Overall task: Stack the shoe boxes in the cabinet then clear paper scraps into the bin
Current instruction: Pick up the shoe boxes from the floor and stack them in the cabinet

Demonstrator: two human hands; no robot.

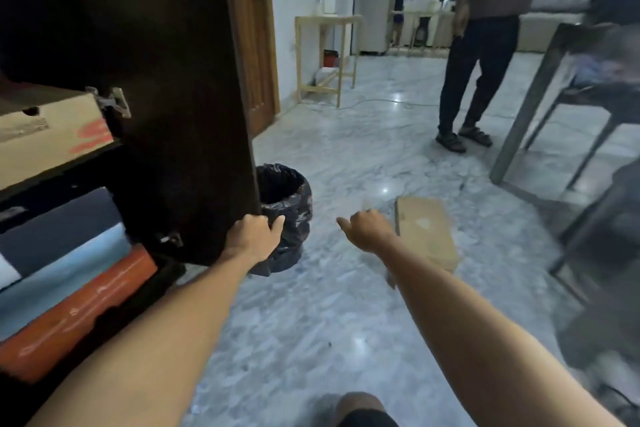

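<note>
My left hand (254, 232) grips the lower edge of the dark cabinet door (166, 97), which stands swung open. Inside the cabinet, a beige shoe box (52, 135) sits on the upper shelf, and an orange box (76, 319) lies below with a pale blue box (62, 270) and a dark box (59, 222) above it. A brown cardboard shoe box (427, 232) lies on the marble floor. My right hand (367, 229) reaches toward it, fingers curled, holding nothing, just left of the box. A bin with a black liner (291, 204) stands behind the door.
A person (481, 45) in dark trousers and sandals stands on the floor beyond the box. A grey table leg (519, 121) and a chair (595, 225) stand at the right. A wooden frame table (325, 55) is against the far wall. My knee (360, 409) shows at the bottom.
</note>
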